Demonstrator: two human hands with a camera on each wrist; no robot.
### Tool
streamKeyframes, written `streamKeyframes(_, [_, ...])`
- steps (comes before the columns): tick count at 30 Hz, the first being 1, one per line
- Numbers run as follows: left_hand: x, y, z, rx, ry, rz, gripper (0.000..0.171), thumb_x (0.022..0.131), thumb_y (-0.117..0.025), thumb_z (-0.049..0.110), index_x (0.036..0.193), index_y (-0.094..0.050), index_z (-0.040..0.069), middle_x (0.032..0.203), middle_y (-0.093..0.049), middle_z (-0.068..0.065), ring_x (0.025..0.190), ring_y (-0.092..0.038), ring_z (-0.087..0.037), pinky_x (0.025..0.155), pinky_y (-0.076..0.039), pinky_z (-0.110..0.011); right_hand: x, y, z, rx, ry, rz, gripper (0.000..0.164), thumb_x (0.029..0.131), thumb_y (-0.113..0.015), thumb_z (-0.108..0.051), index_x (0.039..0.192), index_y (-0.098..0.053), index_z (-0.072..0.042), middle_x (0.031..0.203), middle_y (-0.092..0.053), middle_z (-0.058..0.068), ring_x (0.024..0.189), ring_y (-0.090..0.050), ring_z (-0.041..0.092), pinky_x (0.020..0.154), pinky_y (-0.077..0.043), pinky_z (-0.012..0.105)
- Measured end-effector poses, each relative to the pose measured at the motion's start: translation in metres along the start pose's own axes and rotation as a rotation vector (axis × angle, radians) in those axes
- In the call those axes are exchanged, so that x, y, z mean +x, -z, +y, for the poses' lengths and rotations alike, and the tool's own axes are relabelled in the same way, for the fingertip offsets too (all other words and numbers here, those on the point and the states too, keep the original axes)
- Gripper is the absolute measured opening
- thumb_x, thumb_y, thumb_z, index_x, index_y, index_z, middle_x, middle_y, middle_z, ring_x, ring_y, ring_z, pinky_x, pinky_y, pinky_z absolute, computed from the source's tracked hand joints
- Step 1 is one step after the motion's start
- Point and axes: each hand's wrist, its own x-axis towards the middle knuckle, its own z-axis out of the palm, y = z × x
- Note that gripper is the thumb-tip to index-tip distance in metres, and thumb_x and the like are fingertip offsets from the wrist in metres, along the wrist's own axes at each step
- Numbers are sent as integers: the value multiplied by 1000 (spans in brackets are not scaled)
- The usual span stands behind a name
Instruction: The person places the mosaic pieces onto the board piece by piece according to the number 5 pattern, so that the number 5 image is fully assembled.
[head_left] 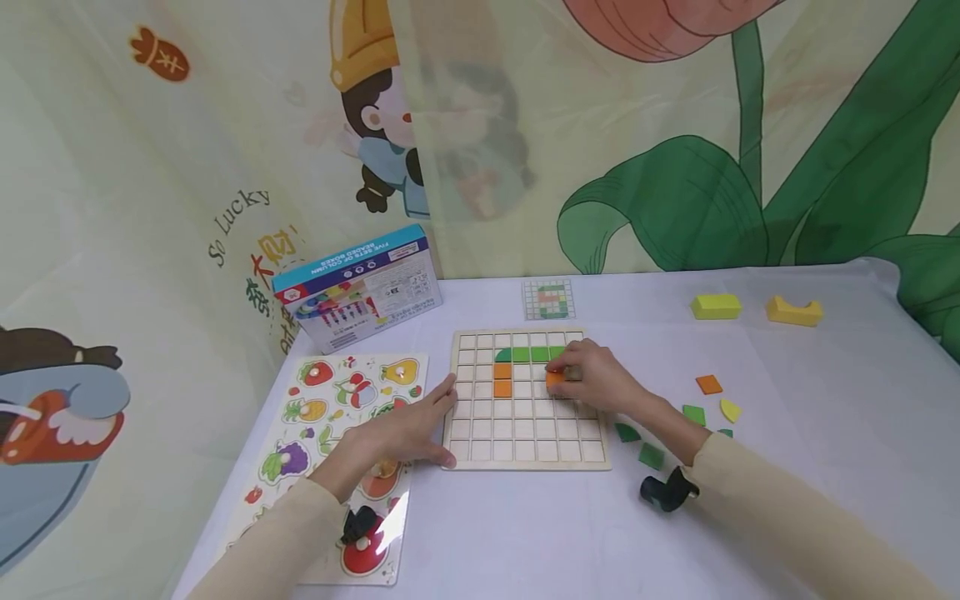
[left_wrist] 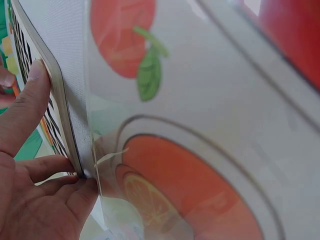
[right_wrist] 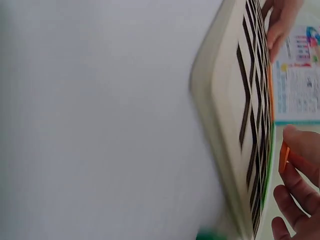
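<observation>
While left hand lies flat against grid board, right hand grip pinches orange tile over it

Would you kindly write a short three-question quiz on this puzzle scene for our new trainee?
1. True or false: the right hand pinches an orange tile over the grid board.
2. What does the left hand do? A) lifts the box B) rests against the board's left edge C) holds a green tile
3. Fill in: the two yellow blocks lie at the table's far ____ side.

Key: 1 true; 2 B; 3 right.
</observation>
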Motion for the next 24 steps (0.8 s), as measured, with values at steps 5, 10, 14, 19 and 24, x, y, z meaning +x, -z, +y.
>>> streamKeyframes(5, [1,0,1,-2,-6,-4,95,81,-78,34,155,-22,11,166,0,-1,150,-21,-23,115,-36,-39,11,-20,-17,-47,90,6,24,80,-79,-24,101,-76,-13,98,-68,-1,98,-55,21,86,-43,41])
streamKeyframes(10, [2,0,2,6,-12,-6,96,81,-78,34,155,-21,11,166,0,-1,150,-20,-22,115,-36,-38,15,-28,-25,-83,108,20,23,80,-79,-23,100,-76,-14,100,-68,1,101,-55,22,82,-41,41])
streamKeyframes(14, [1,1,2,1,-4,-4,96,81,-78,33,155,-22,11,166,0,0,150,-20,-22,115,-36,-39,17,-30,-26,-90,107,28,23,80,-80,-24,100,-77,-14,100,-68,1,100,-55,22,81,-42,40])
streamKeyframes(19, [1,1,2,-3,-1,-6,96,81,-78,32,155,-22,10,166,0,-1,150,-20,-23,115,-35,-39,18,-29,-26,-83,110,26,24,80,-80,-25,101,-77,-15,100,-68,1,98,-55,21,81,-42,39])
streamKeyframes(24, [1,1,1,-5,4,-9,96,81,-78,33,155,-22,10,166,0,-2,150,-20,-24,116,-35,-39,19,-30,-26,-76,129,16,24,80,-79,-26,101,-77,-14,100,-67,2,98,-55,22,82,-43,41])
